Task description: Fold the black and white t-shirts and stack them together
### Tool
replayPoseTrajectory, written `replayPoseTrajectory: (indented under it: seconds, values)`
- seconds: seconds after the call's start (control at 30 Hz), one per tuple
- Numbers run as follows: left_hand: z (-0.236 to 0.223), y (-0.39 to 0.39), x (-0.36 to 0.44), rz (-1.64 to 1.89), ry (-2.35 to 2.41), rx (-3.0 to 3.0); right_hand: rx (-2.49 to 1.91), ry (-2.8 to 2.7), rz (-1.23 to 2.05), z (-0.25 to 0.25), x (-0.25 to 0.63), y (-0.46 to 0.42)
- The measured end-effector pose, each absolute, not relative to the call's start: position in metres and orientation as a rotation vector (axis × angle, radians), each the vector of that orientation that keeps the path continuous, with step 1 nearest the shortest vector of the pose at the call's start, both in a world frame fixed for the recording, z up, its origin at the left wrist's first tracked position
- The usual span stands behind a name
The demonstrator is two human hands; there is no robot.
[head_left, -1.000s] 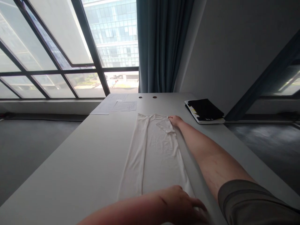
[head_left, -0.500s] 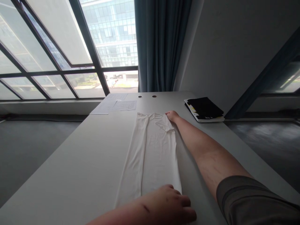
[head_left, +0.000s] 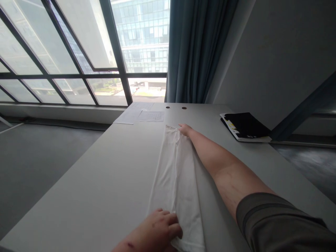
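Note:
A white T-shirt [head_left: 186, 175] lies lengthwise on the table as a narrow folded strip, its right side turned over toward the middle. At the near end my left hand [head_left: 162, 225] is closed on the turned-over edge by the hem, its fingers curled and the thumb hidden. My right hand [head_left: 186, 130] reaches to the far end by the collar and pinches the cloth there; its fingertips are partly hard to see.
The light table [head_left: 105, 182] stretches toward the window and a blue curtain [head_left: 194, 52]. Printed paper sheets [head_left: 151, 116] lie at its far left. A black-covered stack [head_left: 248, 125] sits at the far right. Two round holes [head_left: 168, 107] are near the back edge.
Both hands have carried the shirt's right side leftward over the middle, so the strip is narrower and the short sleeve no longer shows. The view has turned slightly left.

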State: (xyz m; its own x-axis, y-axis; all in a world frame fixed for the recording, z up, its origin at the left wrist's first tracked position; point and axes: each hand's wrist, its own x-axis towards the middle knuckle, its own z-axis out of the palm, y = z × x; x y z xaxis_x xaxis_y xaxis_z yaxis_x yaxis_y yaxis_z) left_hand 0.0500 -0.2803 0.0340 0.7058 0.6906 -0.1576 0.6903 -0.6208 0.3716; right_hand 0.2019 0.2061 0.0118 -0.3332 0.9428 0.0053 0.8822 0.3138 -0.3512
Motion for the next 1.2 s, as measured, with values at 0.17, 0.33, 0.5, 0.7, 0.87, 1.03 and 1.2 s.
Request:
replayPoseTrajectory:
  seconds: [0.17,0.33,0.5,0.7,0.87,1.03,1.2]
  values:
    - [0.025,-0.285,0.044,0.218,1.146,2.343,-1.678,-2.481,0.352,-0.018,0.189,0.179]
    - [0.011,-0.286,0.043,0.357,1.433,2.268,-1.638,-2.498,0.217,-0.025,0.196,0.155]
    - [-0.003,-0.286,0.041,0.245,1.409,2.347,-1.633,-2.345,0.027,-0.006,0.204,0.119]
    - [-0.01,-0.286,0.042,0.243,1.428,2.427,-1.344,-2.566,0.015,-0.015,0.241,-0.02]
    - [-0.018,-0.285,0.047,0.341,1.481,2.539,-1.144,-2.704,0.319,-0.034,0.294,-0.17]
    - [-0.019,-0.282,0.058,0.386,1.548,2.553,-1.134,-2.707,0.462,-0.022,0.318,-0.226]
    - [0.0,-0.287,0.05,0.329,1.318,2.62,-0.956,-2.697,0.558,-0.001,0.322,-0.234]
